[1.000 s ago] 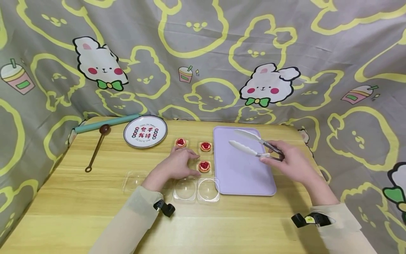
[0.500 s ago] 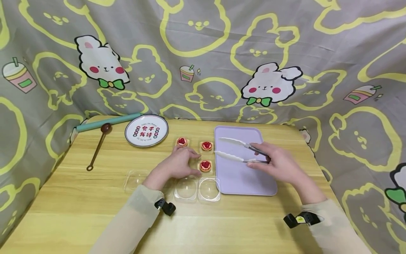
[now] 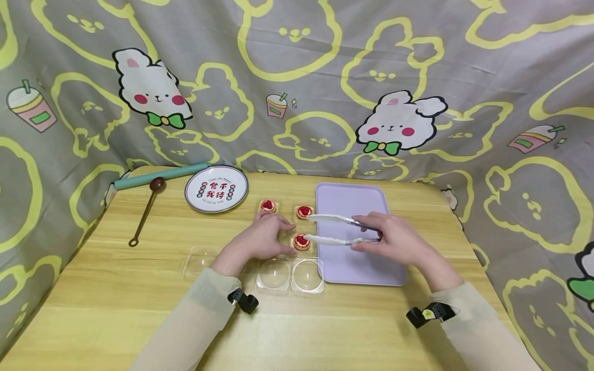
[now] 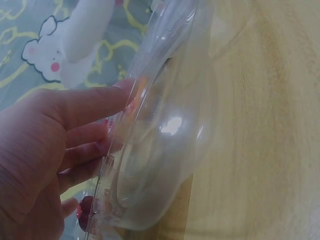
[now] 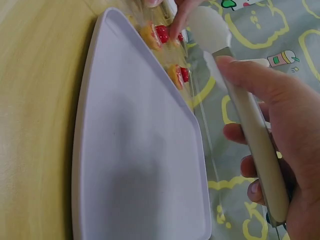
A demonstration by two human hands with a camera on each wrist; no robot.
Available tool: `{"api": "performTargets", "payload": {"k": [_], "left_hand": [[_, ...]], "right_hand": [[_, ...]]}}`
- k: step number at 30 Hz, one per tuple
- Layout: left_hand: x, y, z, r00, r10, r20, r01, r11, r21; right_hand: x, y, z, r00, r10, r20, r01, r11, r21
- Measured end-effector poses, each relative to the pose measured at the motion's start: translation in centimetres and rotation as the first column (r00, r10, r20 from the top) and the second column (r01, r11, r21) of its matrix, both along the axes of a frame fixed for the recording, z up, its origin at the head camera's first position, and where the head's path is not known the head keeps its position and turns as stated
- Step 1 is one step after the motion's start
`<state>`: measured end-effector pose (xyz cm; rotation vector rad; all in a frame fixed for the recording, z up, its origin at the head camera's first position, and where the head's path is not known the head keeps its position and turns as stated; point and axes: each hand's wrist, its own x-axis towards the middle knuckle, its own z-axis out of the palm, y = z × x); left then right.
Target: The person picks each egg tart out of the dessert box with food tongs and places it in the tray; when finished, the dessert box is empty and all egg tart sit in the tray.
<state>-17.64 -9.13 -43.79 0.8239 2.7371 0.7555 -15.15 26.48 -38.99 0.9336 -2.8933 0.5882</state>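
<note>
My right hand [image 3: 394, 237] grips metal kitchen tongs [image 3: 333, 219], their arms apart, with white scalloped tips pointing left. The tips overlap a red-topped tart [image 3: 302, 241] and the edge of another tart [image 3: 304, 212] in the head view. A third tart [image 3: 267, 206] lies beyond my left hand [image 3: 262, 238]. That hand holds a clear plastic container [image 4: 170, 135], thumb and fingers at its edge; its palm hides part of it. Clear domed lids [image 3: 308, 274] lie open toward me. The tongs' handle [image 5: 255, 145] sits between thumb and curled fingers in the right wrist view.
A lilac tray [image 3: 352, 265] lies right of the tarts, under the right hand and tongs. At the back left are a white plate [image 3: 199, 203] with red lettering, a teal rolling pin [image 3: 160, 175] and a brown long-handled spoon [image 3: 146, 211]. Patterned cloth [image 3: 320, 93] walls the table.
My right hand has carried the tongs left, from over the tray to the tarts. The left hand stays in place on the container.
</note>
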Motion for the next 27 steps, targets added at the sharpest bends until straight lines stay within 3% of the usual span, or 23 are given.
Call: {"api": "performTargets", "payload": {"k": [11,27], "left_hand": [[0.0,0.0,0.1,1.0,0.005,0.0,-0.005,1.0,0.002],[0.0,0.2,0.2,1.0,0.006,-0.001,-0.006,1.0,-0.009]], "right_hand": [[-1.2,-2.5,1.0,0.999,0.04,0.016,-0.042,0.98,0.194],[-1.7,-4.5,2.6,0.995,0.103,0.018,-0.103,0.936,0.336]]}}
